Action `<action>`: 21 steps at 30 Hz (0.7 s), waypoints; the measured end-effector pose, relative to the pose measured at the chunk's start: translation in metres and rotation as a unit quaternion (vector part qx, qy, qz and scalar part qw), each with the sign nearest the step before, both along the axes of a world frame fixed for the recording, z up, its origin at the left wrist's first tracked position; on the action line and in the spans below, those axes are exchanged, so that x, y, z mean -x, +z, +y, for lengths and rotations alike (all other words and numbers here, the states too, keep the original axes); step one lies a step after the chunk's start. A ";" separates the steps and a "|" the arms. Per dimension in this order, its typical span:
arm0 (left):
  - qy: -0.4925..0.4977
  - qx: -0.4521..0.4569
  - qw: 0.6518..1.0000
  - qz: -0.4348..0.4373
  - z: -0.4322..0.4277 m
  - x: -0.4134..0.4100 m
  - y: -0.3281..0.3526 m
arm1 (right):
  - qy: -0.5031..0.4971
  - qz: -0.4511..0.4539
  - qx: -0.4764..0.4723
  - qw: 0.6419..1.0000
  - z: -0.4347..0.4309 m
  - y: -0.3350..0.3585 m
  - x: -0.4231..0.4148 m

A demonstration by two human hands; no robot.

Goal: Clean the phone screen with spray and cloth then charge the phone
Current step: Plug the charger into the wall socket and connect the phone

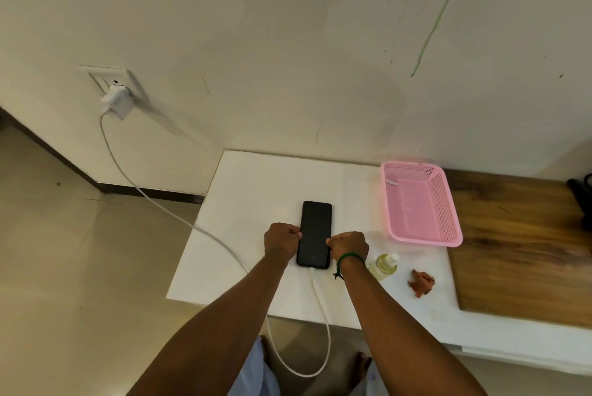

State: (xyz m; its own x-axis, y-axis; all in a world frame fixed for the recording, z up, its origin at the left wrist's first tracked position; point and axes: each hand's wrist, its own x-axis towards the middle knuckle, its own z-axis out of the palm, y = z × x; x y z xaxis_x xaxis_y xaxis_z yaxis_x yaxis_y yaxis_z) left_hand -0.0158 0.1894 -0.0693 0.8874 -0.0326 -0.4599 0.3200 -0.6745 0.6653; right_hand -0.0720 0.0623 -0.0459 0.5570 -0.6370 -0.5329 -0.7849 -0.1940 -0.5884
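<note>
A black phone (pixel 314 226) lies face up on the white tabletop (pixel 250 203), its screen dark. My left hand (pixel 282 240) grips its left edge and my right hand (pixel 349 245) grips its right edge, fingers curled. A white cable (pixel 323 309) is plugged into the phone's near end, loops below the table edge and runs up to a white charger (pixel 117 101) in the wall socket. A small spray bottle (pixel 384 265) of yellowish liquid stands just right of my right wrist. A crumpled brown cloth (pixel 422 283) lies further right.
A pink plastic basket (pixel 448 203) sits at the back right of the white surface with a small white item inside. A wooden board (pixel 525 248) lies to the right. The wall is close behind the table, tiled floor to the left.
</note>
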 end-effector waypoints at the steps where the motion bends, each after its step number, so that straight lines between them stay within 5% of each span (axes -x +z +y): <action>1: -0.003 -0.004 1.000 -0.002 0.000 0.000 0.000 | 0.004 0.002 0.005 1.000 0.000 0.001 0.000; 21: -0.008 -0.032 0.999 -0.040 -0.001 0.003 -0.002 | 0.015 0.014 0.025 0.999 0.002 0.005 0.001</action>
State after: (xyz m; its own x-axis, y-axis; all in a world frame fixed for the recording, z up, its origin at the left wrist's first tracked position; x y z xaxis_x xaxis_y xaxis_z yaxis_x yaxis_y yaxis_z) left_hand -0.0185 0.1888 -0.0711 0.9208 -0.0203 -0.3895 0.2562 -0.7214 0.6433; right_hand -0.0730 0.0640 -0.0406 0.5617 -0.6457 -0.5172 -0.7943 -0.2461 -0.5554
